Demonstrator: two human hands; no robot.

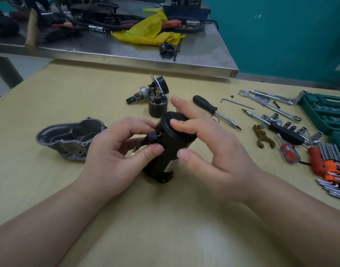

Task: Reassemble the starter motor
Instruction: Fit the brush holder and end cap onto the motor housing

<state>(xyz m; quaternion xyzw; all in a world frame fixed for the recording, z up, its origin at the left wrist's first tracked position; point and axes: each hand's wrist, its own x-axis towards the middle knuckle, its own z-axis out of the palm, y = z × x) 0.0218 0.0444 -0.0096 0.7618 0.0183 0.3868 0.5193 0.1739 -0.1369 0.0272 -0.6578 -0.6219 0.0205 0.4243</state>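
Black motor housing (170, 149) tilted above the middle of the tan worktop (49, 170), gripped by the left hand (117, 151), fingers curled around its terminal side. Right hand (207, 149) fingers spread, one fingertip resting on the housing's end cap. Behind, well apart: grey aluminium cover (69, 137), solenoid (158, 107), pinion assembly (146, 92).

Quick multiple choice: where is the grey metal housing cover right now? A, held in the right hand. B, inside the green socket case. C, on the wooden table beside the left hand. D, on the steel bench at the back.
C: the grey housing cover lies open side up on the wooden table, just beyond the left hand, which holds the black motor body.
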